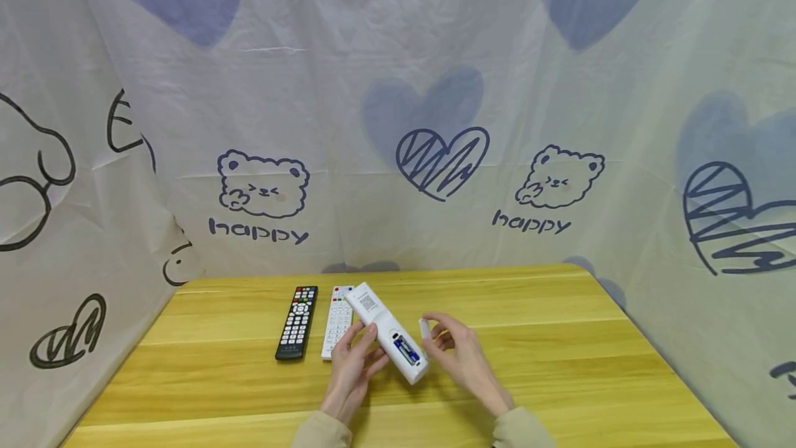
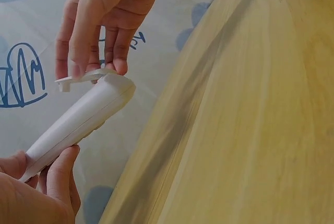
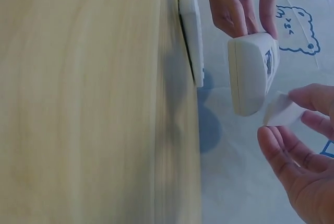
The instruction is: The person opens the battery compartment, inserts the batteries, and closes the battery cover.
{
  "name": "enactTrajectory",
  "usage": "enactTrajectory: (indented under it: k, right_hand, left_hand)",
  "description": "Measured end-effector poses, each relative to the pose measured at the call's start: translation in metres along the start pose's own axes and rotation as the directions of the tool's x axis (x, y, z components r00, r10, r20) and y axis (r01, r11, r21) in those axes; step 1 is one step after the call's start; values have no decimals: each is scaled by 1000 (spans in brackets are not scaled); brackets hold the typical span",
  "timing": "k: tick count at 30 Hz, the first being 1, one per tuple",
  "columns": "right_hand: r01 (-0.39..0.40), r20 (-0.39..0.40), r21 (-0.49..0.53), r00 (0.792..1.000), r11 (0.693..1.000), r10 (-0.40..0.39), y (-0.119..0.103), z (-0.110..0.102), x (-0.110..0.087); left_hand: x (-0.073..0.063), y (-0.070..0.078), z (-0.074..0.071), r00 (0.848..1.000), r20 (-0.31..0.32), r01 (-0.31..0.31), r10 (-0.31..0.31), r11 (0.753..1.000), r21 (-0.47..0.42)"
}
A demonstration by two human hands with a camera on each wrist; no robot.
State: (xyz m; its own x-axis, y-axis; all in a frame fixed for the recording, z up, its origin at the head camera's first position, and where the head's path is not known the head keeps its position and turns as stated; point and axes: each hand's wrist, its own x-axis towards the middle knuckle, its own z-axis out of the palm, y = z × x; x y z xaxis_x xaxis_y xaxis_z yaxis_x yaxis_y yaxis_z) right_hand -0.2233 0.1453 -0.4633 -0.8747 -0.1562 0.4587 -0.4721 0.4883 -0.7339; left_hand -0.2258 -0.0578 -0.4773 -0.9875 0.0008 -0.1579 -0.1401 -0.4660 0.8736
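Note:
My left hand (image 1: 352, 370) grips a white remote control (image 1: 382, 323), turned back side up and tilted above the table. Its battery compartment is uncovered, and blue batteries (image 1: 407, 350) lie inside. Just right of that end, my right hand (image 1: 459, 351) pinches a small white battery cover (image 1: 425, 329) between thumb and fingers. In the left wrist view the cover (image 2: 86, 76) is close to the end of the remote (image 2: 78, 119); whether they touch there I cannot tell. The right wrist view shows the cover (image 3: 283, 110) apart from the remote (image 3: 249, 75).
A black remote (image 1: 297, 323) lies on the wooden table (image 1: 560, 337) to the left. Beside it is a second white remote (image 1: 336, 327), partly hidden behind the held one and my left hand. A printed cloth (image 1: 348, 213) hangs behind the table and along both sides.

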Motion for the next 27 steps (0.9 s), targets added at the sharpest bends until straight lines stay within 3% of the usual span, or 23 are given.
enactTrajectory:
  k: [9, 27]
  right_hand:
    - [112, 29, 58, 993, 992, -114, -4, 3, 0]
    - [118, 92, 49, 988, 992, -122, -4, 5, 0]
  left_hand:
    - [0, 0, 1, 1000, -4, 8, -8, 1000, -8]
    - [-1, -2, 3, 1000, -13, 6, -6, 1000, -14]
